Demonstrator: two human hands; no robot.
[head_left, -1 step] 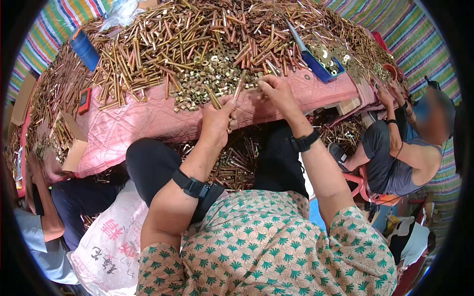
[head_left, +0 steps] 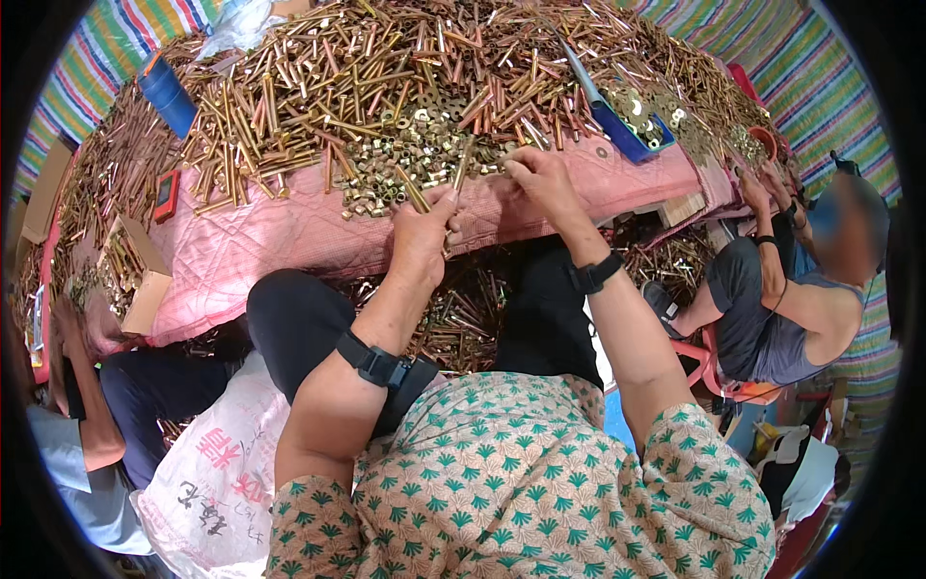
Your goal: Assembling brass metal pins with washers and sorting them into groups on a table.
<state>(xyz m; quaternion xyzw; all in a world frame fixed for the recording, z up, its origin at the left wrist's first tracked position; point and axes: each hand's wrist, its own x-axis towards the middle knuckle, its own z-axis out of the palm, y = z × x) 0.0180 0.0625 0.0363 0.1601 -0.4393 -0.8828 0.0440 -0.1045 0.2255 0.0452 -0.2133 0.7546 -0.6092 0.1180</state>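
My left hand (head_left: 424,232) is closed around metal bolts. One long bolt (head_left: 463,166) points up from its fingertips, and another, brassy bolt (head_left: 413,189) slants out beside the thumb. Just to the right, my right hand (head_left: 545,183) has thumb and fingers pinched together, apart from the long bolt's tip. Whatever it pinches is too small to make out. Both hands hover over the near edge of a pink quilted cloth (head_left: 309,227). Beyond my left hand lies a heap of small nuts (head_left: 386,174), backed by a large pile of bolts (head_left: 338,72).
A blue tray (head_left: 632,140) of washers stands right of the pile. Leftward are a blue cylinder (head_left: 167,99), a red case (head_left: 166,197) and a cardboard box (head_left: 147,294). One person (head_left: 801,299) sits at right, another (head_left: 82,434) at left beside a white sack (head_left: 207,492).
The long bolt in my left hand has tipped slightly to the left. My right hand stays pinched in nearly the same spot.
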